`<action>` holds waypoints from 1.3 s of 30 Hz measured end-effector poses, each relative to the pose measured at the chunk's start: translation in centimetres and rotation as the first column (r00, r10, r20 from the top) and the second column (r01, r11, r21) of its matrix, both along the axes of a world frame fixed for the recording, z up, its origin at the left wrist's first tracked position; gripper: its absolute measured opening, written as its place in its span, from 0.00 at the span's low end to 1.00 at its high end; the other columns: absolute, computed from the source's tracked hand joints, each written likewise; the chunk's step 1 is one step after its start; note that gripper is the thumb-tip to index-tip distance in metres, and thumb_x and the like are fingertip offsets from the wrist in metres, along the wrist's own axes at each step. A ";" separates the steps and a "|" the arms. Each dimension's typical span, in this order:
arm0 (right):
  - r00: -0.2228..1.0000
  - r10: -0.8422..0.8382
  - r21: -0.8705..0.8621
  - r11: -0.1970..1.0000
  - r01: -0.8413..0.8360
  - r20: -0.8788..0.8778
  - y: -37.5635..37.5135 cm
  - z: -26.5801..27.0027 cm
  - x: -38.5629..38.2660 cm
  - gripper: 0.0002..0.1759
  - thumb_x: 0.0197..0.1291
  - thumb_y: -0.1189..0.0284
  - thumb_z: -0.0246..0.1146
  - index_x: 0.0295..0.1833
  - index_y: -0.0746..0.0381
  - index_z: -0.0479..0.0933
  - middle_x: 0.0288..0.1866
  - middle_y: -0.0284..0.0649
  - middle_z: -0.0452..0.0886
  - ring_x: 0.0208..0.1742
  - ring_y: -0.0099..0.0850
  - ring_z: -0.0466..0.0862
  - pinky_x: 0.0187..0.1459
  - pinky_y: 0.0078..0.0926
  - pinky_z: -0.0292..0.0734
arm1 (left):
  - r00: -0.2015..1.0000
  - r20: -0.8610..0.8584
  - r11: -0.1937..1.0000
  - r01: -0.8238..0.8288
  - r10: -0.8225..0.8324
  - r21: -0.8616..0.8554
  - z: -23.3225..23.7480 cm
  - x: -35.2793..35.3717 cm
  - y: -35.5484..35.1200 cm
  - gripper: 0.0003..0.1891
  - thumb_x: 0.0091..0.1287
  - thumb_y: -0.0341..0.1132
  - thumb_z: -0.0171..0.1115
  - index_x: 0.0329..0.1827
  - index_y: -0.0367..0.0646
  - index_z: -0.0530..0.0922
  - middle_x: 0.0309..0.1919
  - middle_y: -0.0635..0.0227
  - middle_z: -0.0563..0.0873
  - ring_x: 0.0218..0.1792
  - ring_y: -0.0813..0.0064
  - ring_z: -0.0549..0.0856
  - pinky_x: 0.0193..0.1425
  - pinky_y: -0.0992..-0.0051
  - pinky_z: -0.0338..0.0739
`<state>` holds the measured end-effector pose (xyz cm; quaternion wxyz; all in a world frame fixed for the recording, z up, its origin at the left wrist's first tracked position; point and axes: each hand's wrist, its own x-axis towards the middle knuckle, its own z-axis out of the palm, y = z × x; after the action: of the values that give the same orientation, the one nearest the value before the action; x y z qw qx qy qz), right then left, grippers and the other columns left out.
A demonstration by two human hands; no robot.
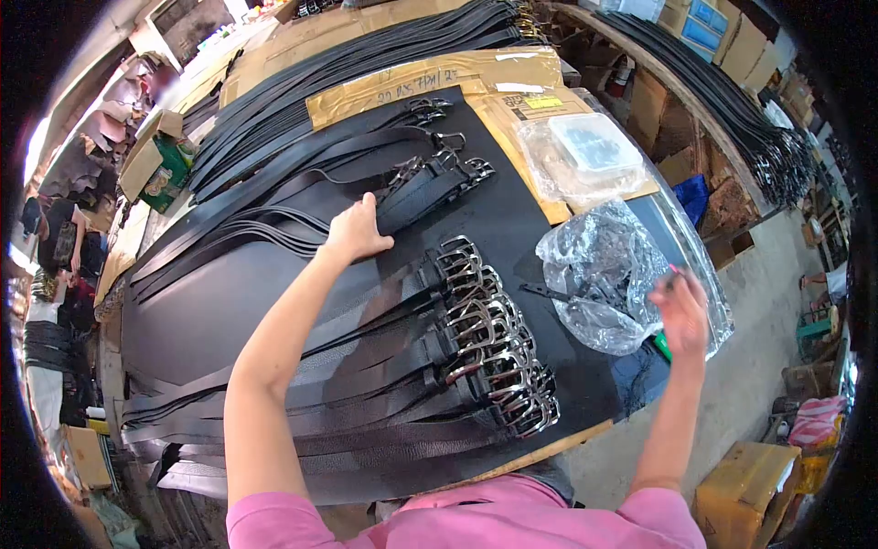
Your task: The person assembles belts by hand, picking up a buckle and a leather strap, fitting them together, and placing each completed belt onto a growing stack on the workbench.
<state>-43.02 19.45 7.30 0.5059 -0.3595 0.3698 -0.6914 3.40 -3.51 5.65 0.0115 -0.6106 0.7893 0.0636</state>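
My left hand (359, 229) rests at the near end of a small stack of black belts (425, 192) with metal buckles, its thumb and fingers apart. Below it, a large bundle of black belts (393, 361) lies with silver buckles (494, 339) piled toward the right. At the right, my right hand (681, 306) is closed beside a clear plastic bag (599, 265) of small black pieces. A small pink tip shows above its fingers; the rest of what it holds is hidden. A black strip (546, 292) reaches out of the bag's left side.
A clear plastic container (596, 145) sits on cardboard (535, 101) behind the bag. More black belts (366, 59) stretch across the far table, and others hang over a rack (732, 114) at the right. A person (66, 233) is at the far left. A box (745, 489) stands lower right.
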 end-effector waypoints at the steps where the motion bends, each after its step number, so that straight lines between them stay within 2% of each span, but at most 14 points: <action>1: 0.996 0.080 0.019 0.997 -0.079 -0.047 -2.1 0.6 1.8 0.13 0.65 0.73 0.61 0.51 0.69 0.74 0.42 0.39 0.80 0.41 0.32 0.82 0.44 0.31 0.78 | 0.998 -0.058 1.000 -0.006 0.007 0.015 0.5 -0.2 -0.4 0.48 0.39 0.59 0.75 0.53 0.28 0.68 0.49 0.41 0.80 0.53 0.51 0.81 0.57 0.62 0.77; 3: 0.983 0.121 0.036 0.992 -0.117 -0.141 -6.2 1.1 5.4 0.15 0.65 0.71 0.62 0.51 0.70 0.74 0.41 0.40 0.81 0.40 0.33 0.83 0.46 0.31 0.78 | 0.984 -0.176 0.999 -0.015 0.023 0.046 1.2 -0.8 -1.4 0.54 0.36 0.66 0.75 0.55 0.25 0.69 0.52 0.40 0.78 0.55 0.50 0.80 0.59 0.63 0.76; 9: 0.955 0.254 0.105 0.957 -0.271 0.153 -16.4 -1.7 16.1 0.19 0.64 0.63 0.63 0.51 0.68 0.75 0.44 0.45 0.83 0.46 0.35 0.84 0.50 0.30 0.78 | 0.913 -0.217 0.939 -0.334 0.345 0.087 -0.1 -6.7 -5.2 0.67 0.30 0.78 0.69 0.61 0.25 0.64 0.58 0.41 0.75 0.60 0.49 0.77 0.61 0.59 0.74; 12: 0.993 0.067 0.039 0.997 -0.063 -0.099 -18.4 -6.5 20.4 0.13 0.67 0.66 0.60 0.44 0.66 0.79 0.39 0.37 0.83 0.41 0.25 0.81 0.45 0.25 0.76 | 0.898 -0.135 0.908 -0.417 0.418 0.036 0.3 -9.8 -5.5 0.68 0.28 0.80 0.67 0.63 0.27 0.64 0.59 0.44 0.75 0.60 0.51 0.76 0.63 0.57 0.72; 13: 0.965 -0.045 -0.084 0.996 0.024 -0.260 -19.5 -9.0 20.8 0.12 0.67 0.67 0.60 0.41 0.66 0.78 0.33 0.32 0.79 0.35 0.18 0.75 0.39 0.20 0.71 | 0.927 -0.130 0.936 -0.353 0.352 0.015 0.1 -10.1 -5.7 0.66 0.30 0.80 0.67 0.61 0.27 0.66 0.59 0.43 0.75 0.61 0.50 0.76 0.62 0.55 0.72; 15: 0.990 -0.115 -0.070 0.992 0.110 -0.079 -19.7 -10.4 21.2 0.11 0.67 0.68 0.60 0.37 0.66 0.76 0.28 0.28 0.74 0.32 0.15 0.70 0.34 0.16 0.66 | 0.965 -0.216 0.972 -0.185 0.150 -0.149 -1.6 -9.8 -6.3 0.60 0.38 0.77 0.66 0.61 0.29 0.68 0.58 0.42 0.75 0.61 0.45 0.74 0.64 0.51 0.67; 19: 0.978 -0.141 -0.132 0.984 0.121 -0.151 -18.0 -9.1 20.5 0.12 0.67 0.68 0.59 0.36 0.66 0.74 0.26 0.26 0.70 0.29 0.14 0.67 0.30 0.16 0.63 | 0.922 -0.386 0.948 -0.089 -0.037 -0.305 -3.3 -8.7 -6.6 0.47 0.46 0.70 0.68 0.61 0.40 0.71 0.56 0.47 0.78 0.60 0.48 0.75 0.63 0.54 0.68; 20: 0.938 -0.176 -0.099 0.983 0.153 -0.299 -18.1 -9.7 19.8 0.12 0.67 0.67 0.60 0.36 0.66 0.74 0.25 0.28 0.70 0.28 0.15 0.67 0.30 0.18 0.63 | 0.898 -0.429 0.943 -0.059 -0.093 -0.328 -3.8 -8.4 -7.2 0.45 0.47 0.68 0.69 0.59 0.42 0.72 0.52 0.49 0.81 0.56 0.51 0.79 0.61 0.59 0.71; 23: 0.918 -0.202 -0.077 0.979 0.187 -0.340 -18.4 -9.8 18.0 0.12 0.66 0.67 0.61 0.36 0.66 0.74 0.25 0.29 0.70 0.29 0.17 0.67 0.31 0.19 0.64 | 0.874 -0.485 0.988 -0.098 0.030 -0.117 -2.3 -8.7 -6.9 0.43 0.47 0.68 0.69 0.56 0.41 0.74 0.48 0.50 0.83 0.52 0.53 0.82 0.58 0.64 0.74; 25: 0.886 -0.270 -0.100 0.963 0.251 -0.376 -18.9 -9.8 16.4 0.12 0.66 0.66 0.60 0.39 0.66 0.76 0.26 0.31 0.73 0.30 0.19 0.70 0.33 0.20 0.67 | 0.843 -0.526 0.982 0.011 -0.111 -0.191 -2.8 -8.4 -7.4 0.38 0.50 0.64 0.70 0.51 0.39 0.78 0.47 0.53 0.85 0.51 0.58 0.84 0.55 0.66 0.75; 26: 0.935 -0.292 -0.148 0.953 0.266 -0.203 -19.5 -9.8 16.1 0.13 0.67 0.67 0.59 0.40 0.67 0.77 0.28 0.31 0.76 0.31 0.20 0.72 0.34 0.21 0.67 | 0.818 -0.555 0.987 0.092 -0.152 -0.135 -2.8 -8.2 -7.8 0.36 0.51 0.62 0.70 0.51 0.39 0.79 0.47 0.55 0.85 0.50 0.60 0.84 0.56 0.67 0.75; 31: 0.957 -0.290 -0.054 0.956 0.290 0.007 -20.1 -7.7 15.6 0.12 0.69 0.67 0.58 0.41 0.66 0.78 0.37 0.33 0.82 0.39 0.18 0.79 0.45 0.20 0.75 | 0.685 -0.694 0.935 0.351 -0.222 0.046 -2.7 -7.6 -6.4 0.25 0.60 0.46 0.69 0.56 0.41 0.79 0.46 0.66 0.83 0.49 0.73 0.79 0.56 0.73 0.70; 36: 0.970 -0.243 -0.067 0.968 0.240 -0.028 -18.8 -9.0 17.2 0.11 0.67 0.69 0.61 0.42 0.68 0.79 0.38 0.37 0.83 0.39 0.22 0.82 0.43 0.20 0.78 | 0.707 -0.453 0.819 0.327 -0.543 -0.471 -3.6 -7.9 -6.4 0.24 0.58 0.48 0.70 0.54 0.47 0.81 0.46 0.57 0.81 0.49 0.56 0.77 0.57 0.65 0.71; 39: 0.959 -0.272 -0.074 0.961 0.266 -0.082 -19.1 -8.7 16.6 0.12 0.65 0.69 0.63 0.40 0.70 0.79 0.33 0.36 0.83 0.33 0.21 0.82 0.40 0.18 0.78 | 0.738 -0.440 0.781 0.186 -0.511 -0.596 -1.1 -10.2 -3.3 0.15 0.61 0.40 0.67 0.47 0.43 0.83 0.42 0.59 0.81 0.45 0.56 0.77 0.52 0.63 0.72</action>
<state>-26.43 0.36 -1.41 0.3782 -0.3529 0.4163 -0.7478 -6.81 -6.86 4.57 -0.3810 -0.3751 0.8446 0.0297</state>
